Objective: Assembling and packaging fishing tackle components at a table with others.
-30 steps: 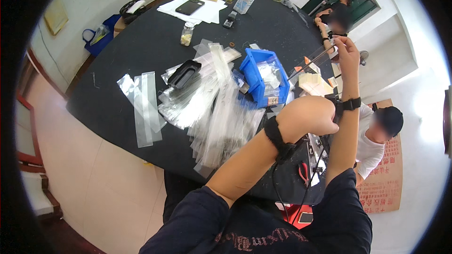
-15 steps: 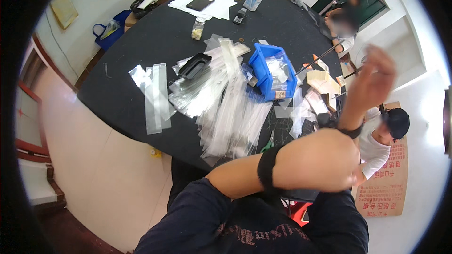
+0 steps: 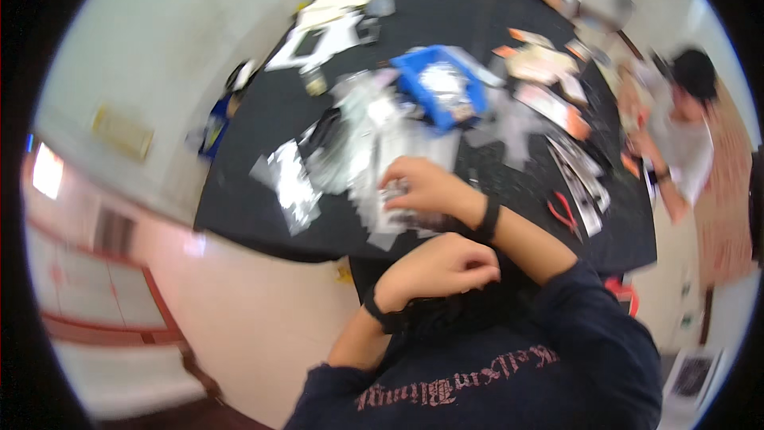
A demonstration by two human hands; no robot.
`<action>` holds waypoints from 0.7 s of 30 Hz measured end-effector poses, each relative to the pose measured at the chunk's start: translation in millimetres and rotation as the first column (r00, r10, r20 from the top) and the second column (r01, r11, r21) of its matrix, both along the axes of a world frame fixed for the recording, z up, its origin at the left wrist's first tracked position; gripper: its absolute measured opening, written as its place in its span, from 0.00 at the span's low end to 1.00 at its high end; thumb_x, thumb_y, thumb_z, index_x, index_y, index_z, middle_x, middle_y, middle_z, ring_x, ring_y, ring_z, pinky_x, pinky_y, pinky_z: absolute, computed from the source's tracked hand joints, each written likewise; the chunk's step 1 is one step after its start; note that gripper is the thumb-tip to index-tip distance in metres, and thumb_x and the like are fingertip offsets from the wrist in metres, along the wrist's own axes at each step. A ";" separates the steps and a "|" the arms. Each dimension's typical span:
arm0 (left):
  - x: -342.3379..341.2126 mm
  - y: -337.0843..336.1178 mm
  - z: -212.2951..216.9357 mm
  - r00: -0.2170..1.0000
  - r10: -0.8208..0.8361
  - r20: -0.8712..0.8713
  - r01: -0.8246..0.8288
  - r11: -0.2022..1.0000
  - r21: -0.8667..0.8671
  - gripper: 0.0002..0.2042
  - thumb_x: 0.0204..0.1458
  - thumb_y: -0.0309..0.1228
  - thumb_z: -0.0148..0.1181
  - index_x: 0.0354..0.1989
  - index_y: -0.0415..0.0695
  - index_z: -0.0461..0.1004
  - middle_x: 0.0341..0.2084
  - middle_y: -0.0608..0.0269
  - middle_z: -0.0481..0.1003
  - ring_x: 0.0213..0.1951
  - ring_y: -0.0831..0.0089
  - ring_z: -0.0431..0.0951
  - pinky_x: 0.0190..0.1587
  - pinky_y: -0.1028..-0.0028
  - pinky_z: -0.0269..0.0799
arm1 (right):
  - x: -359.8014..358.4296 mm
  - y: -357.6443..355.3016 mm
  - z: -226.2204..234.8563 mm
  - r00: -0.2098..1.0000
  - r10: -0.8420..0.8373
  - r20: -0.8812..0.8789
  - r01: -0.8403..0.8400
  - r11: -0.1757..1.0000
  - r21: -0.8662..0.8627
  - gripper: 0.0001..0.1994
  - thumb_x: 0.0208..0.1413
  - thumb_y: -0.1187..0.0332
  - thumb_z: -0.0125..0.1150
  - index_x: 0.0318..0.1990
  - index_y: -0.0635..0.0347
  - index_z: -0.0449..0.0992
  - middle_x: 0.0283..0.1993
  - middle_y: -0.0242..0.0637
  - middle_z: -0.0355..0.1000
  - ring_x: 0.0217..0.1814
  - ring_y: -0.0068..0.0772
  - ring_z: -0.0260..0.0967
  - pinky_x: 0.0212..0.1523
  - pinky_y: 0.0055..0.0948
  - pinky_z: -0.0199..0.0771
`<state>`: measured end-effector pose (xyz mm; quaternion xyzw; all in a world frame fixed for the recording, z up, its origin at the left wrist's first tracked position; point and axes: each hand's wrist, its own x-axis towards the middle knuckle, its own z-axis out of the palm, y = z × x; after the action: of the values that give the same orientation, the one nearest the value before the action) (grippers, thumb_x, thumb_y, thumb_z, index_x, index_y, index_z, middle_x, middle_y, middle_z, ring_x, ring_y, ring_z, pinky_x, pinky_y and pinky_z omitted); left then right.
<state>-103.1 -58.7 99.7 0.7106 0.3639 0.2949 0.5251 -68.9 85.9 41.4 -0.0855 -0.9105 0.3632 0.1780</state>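
The work appears to be partway along: a wide, overlapping heap of long, clear plastic sleeves is lying on the black-covered table, and a smaller, shiny clump of clear sleeves is lying to its left, but nothing is showing which are finished and which are waiting. The right hand is hovering over or touching the heap's near end, its fingers half curled; blur is hiding whether it is gripping a sleeve. The left hand is bending inward near the body, thumb and fingers loosely curled, and whether anything is inside it cannot be told. As for counts, the sleeves are overlapping too much for a number. One open-topped blue plastic bin is standing beyond the heap, holding an uncountable cluster of shiny, clear packets. One elongated black tray is resting at the heap's left side, one small clear jar is standing farther off, and one pair of red-handled pliers is lying at the right. Two other people are sitting or standing around the table.
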 end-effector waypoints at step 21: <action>31.5 28.7 -65.8 0.880 0.397 0.260 -0.367 0.917 -0.156 0.11 0.58 0.30 0.49 0.30 0.38 0.76 0.14 0.73 0.67 0.18 0.87 0.64 0.22 0.85 0.58 | 392.2 -26.1 -5.7 0.201 -0.962 -0.187 0.978 0.206 -0.009 0.07 0.49 0.74 0.63 0.37 0.60 0.78 0.35 0.32 0.74 0.34 0.22 0.70 0.35 0.20 0.68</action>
<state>-71.6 -30.0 33.8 0.5467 0.4314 0.4734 0.5394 323.3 59.8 35.8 -0.6002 -0.6568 0.1248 0.4392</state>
